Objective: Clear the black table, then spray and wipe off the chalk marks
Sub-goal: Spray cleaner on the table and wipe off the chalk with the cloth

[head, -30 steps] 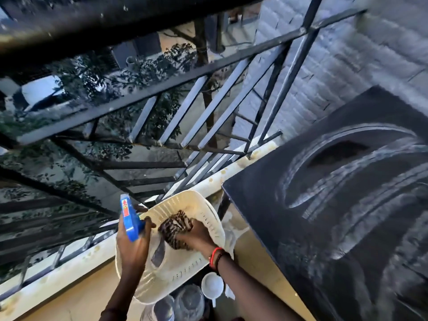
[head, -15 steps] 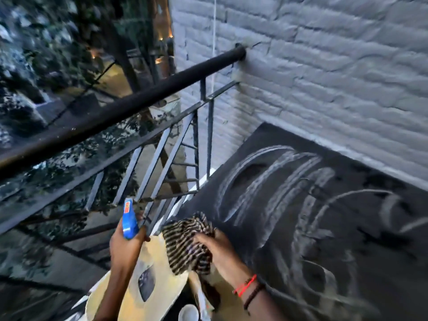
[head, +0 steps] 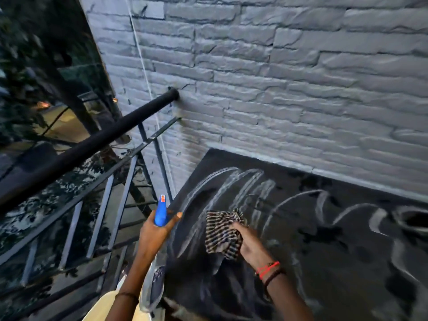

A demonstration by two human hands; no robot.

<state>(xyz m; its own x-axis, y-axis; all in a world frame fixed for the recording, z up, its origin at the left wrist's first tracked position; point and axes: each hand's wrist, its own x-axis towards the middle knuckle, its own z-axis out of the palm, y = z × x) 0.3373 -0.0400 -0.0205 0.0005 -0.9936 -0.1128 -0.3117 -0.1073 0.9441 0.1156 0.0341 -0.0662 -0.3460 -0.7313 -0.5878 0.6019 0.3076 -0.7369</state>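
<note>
Closest to you, right at the bottom edge, a bit of a pale cream plastic thing (head: 99,309) pokes out under your left forearm. Too little of it shows to say what it is.

Your left hand (head: 154,235) is wrapped around the neck of the blue-topped clear plastic spray bottle (head: 161,214). The bottle stands upright and one finger sticks out to the right, past the blue head. The clear body hangs below your wrist, just off the left edge of the black bench (head: 335,274).

Your right hand (head: 247,243) has its fingers bunched tight into the brown-and-cream striped cloth (head: 222,232). It's crumpled up over the left part of the bench, just right of the bottle. You can't tell from this angle whether the cloth actually touches the surface. The red and dark bead bracelets (head: 268,269) sit on that wrist.

The bench top carries nothing but the white chalk marks (head: 245,188). Those are broad curved streaks around the cloth, and more loops and smears run off to the right.

Past the bench on the left, the black metal railing (head: 81,149) with its slanted bars runs up into the grey painted brick wall (head: 278,89). The bench's far edge sits against that wall. A thin white cord (head: 148,89) hangs down the wall near the corner.
</note>
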